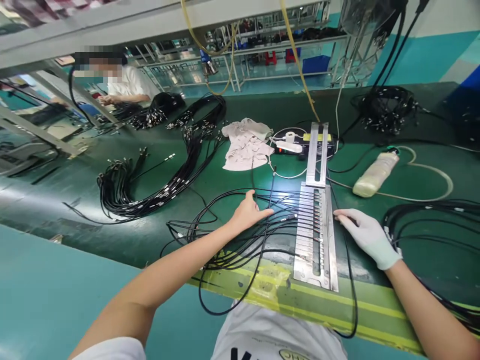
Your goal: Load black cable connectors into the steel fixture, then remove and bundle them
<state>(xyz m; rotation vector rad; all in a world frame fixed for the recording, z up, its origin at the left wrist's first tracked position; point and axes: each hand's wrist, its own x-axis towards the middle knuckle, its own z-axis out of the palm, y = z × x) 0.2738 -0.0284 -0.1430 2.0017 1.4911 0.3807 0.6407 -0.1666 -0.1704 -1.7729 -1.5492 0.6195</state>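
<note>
Green tabletop [225, 180] is seen mid-frame. Silver slotted metal fixture [327, 240], right of centre, is lined with thin black cables [228, 261]; these are best kept flat, uncrossed. Bare left hand [245, 212] is spread among the cables. White-gloved right hand [365, 235] is bunched at the fixture's right edge; any pinch can't be told.

I'm watching a factory workshop: a slotted jig [327, 225] by the counter's [232, 178] near edge, cable bundles [112, 187], a co-worker [131, 82] beyond.
</note>
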